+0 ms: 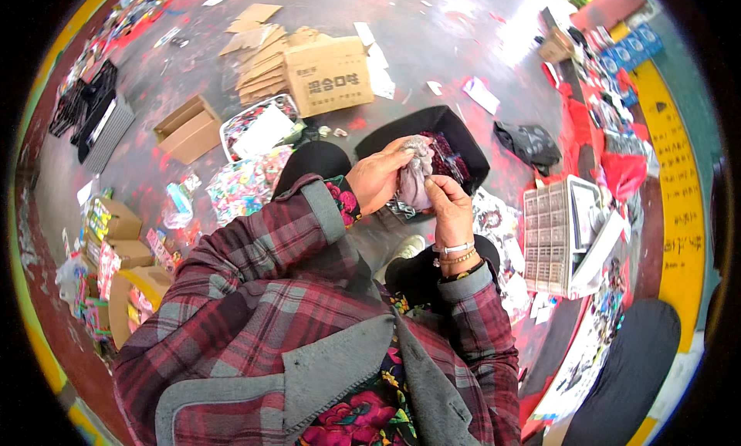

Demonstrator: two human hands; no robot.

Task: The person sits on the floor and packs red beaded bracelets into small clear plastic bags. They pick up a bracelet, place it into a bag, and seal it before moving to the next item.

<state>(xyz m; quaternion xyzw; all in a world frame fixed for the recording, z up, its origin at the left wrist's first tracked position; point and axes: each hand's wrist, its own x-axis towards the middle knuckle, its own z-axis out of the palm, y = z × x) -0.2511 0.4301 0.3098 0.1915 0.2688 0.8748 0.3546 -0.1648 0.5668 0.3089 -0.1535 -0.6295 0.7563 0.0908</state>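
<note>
Closest to my camera, two plaid sleeves cover the forearms up to the wrists. I see the left hand gripping the upper part of a crumpled pale mauve cloth bundle; its fingers hide some of the folds, and I can't make out what the bundle is. The right hand pinches its right edge between thumb and forefinger. Just beyond both hands sits a black bin, its near side partly covered by them, its dark red patterned contents unclear to me. Right of the right hand stands a beige basket. Well beyond the left hand, a cardboard box overlaps some flattened cartons.
</note>
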